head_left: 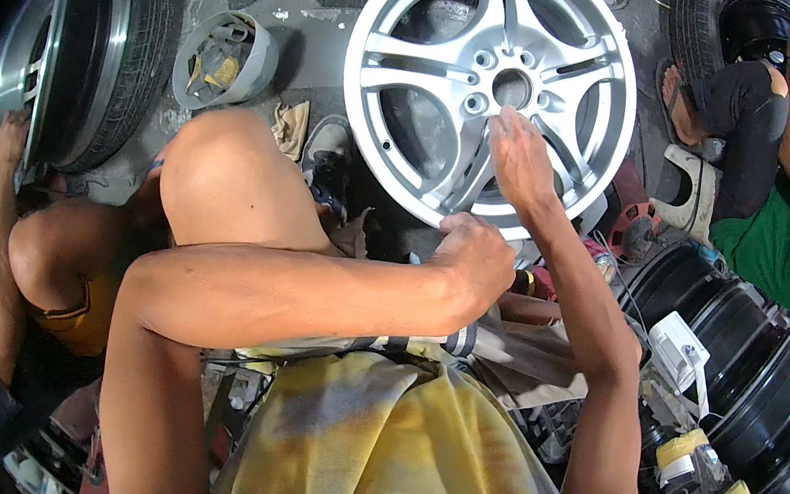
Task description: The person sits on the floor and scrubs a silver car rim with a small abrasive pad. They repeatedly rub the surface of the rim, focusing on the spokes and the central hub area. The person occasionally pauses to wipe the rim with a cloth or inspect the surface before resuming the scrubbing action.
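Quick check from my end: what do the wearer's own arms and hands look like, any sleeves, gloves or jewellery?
Both forearms are bare to past the elbow, with no sleeves in view. The left hand and right hand are ungloved; I see no rings, watch or bands on either. Below the arms hangs a loose yellow garment smudged with grey stains.

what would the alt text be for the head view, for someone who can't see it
Seen from above, a seated person's right hand presses on a spoke of a silver alloy wheel, while the left hand, closed, sits at the wheel's lower rim. A tyre on a rim stands to the left, black rims lie to the right, and two other people work nearby.
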The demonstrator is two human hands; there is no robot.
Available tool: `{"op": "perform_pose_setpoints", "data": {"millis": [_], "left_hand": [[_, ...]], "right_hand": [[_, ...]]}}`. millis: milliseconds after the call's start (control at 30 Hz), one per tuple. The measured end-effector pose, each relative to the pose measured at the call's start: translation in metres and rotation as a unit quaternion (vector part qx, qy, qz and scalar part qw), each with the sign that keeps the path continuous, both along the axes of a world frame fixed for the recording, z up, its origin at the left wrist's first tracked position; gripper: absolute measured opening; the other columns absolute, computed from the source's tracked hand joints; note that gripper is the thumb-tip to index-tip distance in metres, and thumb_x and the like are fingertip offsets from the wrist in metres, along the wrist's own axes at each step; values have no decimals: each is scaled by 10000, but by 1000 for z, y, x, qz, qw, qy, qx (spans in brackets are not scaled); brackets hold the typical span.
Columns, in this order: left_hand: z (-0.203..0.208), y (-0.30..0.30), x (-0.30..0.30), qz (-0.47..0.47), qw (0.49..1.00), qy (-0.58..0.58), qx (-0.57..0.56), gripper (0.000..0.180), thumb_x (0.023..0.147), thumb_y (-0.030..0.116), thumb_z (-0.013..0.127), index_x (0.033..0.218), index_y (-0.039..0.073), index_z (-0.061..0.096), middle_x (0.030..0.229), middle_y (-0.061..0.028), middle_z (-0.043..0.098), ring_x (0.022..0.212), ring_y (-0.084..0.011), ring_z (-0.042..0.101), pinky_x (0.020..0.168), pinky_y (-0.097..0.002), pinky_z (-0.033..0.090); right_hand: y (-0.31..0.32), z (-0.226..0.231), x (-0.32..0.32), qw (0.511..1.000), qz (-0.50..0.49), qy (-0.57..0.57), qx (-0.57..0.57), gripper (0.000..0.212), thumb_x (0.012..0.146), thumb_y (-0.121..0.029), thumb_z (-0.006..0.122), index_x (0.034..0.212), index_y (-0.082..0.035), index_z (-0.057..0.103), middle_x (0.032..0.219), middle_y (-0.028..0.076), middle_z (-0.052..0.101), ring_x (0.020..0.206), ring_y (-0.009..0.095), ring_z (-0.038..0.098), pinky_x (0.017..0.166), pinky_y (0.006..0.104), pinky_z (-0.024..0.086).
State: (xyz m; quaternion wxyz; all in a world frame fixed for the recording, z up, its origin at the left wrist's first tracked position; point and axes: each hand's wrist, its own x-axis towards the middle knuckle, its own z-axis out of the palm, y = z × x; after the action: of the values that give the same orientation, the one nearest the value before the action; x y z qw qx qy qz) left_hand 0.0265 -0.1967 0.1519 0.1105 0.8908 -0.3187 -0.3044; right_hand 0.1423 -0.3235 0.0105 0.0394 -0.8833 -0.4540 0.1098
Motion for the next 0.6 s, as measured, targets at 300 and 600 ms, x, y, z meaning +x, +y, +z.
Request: {"op": "perform_pose_setpoints", "data": {"millis": [300,600], "left_hand": [[0,-2,-3,4,1000,-22,22,191,789,139,741,950,51,794,940,-106,699,932,-257,701,740,-367,548],[8,8,0,-29,999,10,18,158,820,134,707,930,59,793,947,-95,678,939,-242,681,737,-337,532]], "right_hand": [[-2,-2,3,1000,-6,-20,4,171,831,-27,637,998,-15,605,1047,153,560,1021,317,626,866,419,532],[5,-11,2,981,-157,76,86,79,872,-46,623,879,27,653,925,222,637,859,420,664,777,519,531]]}}
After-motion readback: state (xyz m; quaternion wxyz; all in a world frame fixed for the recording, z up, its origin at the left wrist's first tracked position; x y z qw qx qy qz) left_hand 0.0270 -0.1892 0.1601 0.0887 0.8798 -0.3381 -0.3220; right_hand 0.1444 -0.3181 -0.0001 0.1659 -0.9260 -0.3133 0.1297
